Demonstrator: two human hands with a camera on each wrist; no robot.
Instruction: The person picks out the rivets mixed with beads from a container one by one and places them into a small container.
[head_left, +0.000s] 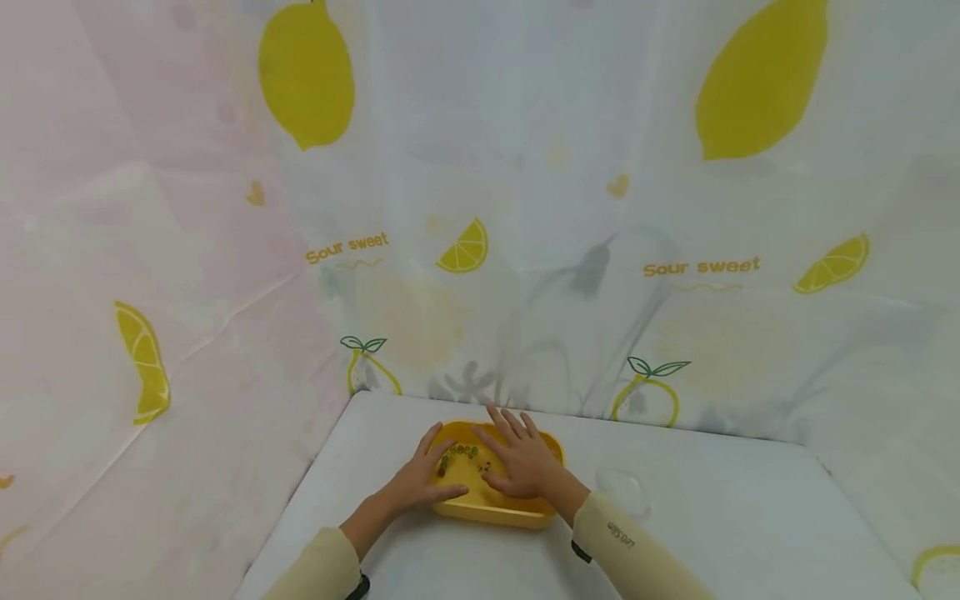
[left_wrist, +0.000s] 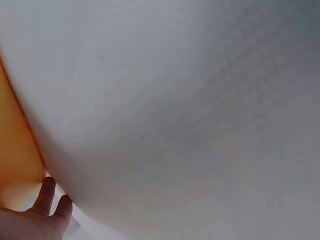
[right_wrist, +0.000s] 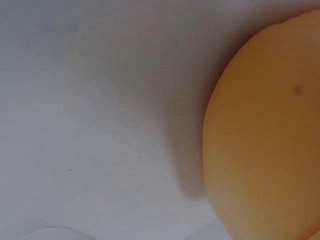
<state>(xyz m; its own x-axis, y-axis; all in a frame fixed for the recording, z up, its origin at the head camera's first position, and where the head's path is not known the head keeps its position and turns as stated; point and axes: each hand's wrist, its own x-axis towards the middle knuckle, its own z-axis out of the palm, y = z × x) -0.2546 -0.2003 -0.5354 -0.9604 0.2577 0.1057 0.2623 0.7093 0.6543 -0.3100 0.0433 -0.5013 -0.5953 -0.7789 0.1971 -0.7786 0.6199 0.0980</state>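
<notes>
A yellow tray (head_left: 495,514) with raised sides sits on the white table. Inside it lie several small round green pieces (head_left: 461,450), in a curved row at the back left, and a few small dark bits (head_left: 484,468) near the middle. My left hand (head_left: 417,482) is at the tray's left side with fingers spread; in the left wrist view its fingertips are close to the tray's wall (left_wrist: 15,145). Above the right half of the tray is my right hand (head_left: 525,463), fingers spread and extended, hiding part of the inside. Neither hand visibly grips anything.
To the right of the tray lies a clear, transparent piece (head_left: 624,492) on the white tabletop (head_left: 720,508). A curtain (head_left: 525,208) printed with lemons hangs behind the table and along its sides.
</notes>
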